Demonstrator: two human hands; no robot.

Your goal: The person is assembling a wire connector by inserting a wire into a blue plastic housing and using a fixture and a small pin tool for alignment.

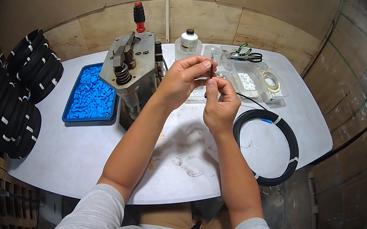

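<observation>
Both of my hands are raised over the middle of the table, close together. A thin black cable (pixel 211 72) stands upright between them, and a small pale piece (pixel 212 54) shows at its top. My left hand (pixel 183 79) pinches the upper part between thumb and fingertips. Just below, my right hand (pixel 221 106) grips the cable with its thumb pressed on it. Beyond my right hand, black cable leads to a coil (pixel 291 152) bound with white ties, lying at the table's right edge. A blue mark sits on the coil's inner side.
A metal press (pixel 136 62) stands left of my hands, beside a tray of blue pieces (pixel 93 94). Several black cable coils (pixel 8 112) are stacked at far left. A white bottle (pixel 189 41), clear bins (pixel 246 85), a tape roll (pixel 270 81), and scissors (pixel 251 57) with green-handled pliers (pixel 240 50) sit behind.
</observation>
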